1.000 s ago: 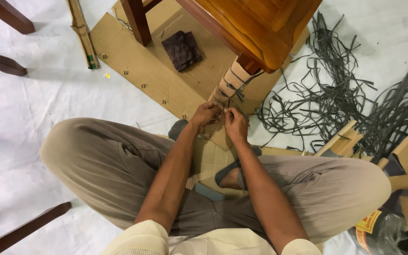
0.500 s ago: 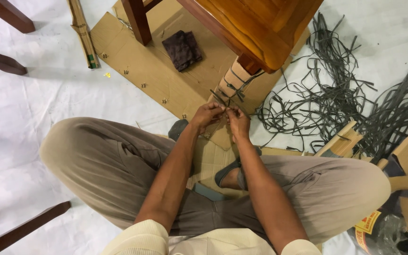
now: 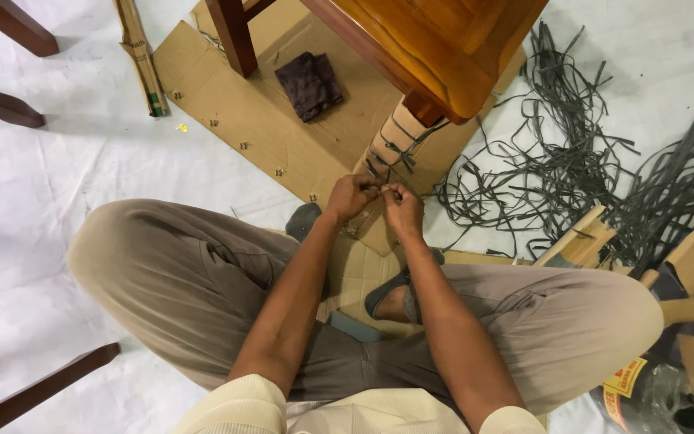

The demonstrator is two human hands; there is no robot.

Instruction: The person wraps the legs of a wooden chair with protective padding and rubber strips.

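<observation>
Both hands' fingers pinch thin dark strap at wrapped chair leg; strap ends hidden.

Strap: thin dark grey strip, pinched at the lower end of the wrapped leg, running between the two hands; its ends are too small to follow.
Wrapped leg: wooden chair leg sheathed in tan cardboard, slanting down from the seat corner, bound by dark strap bands at several heights, its foot on flat cardboard.
</observation>
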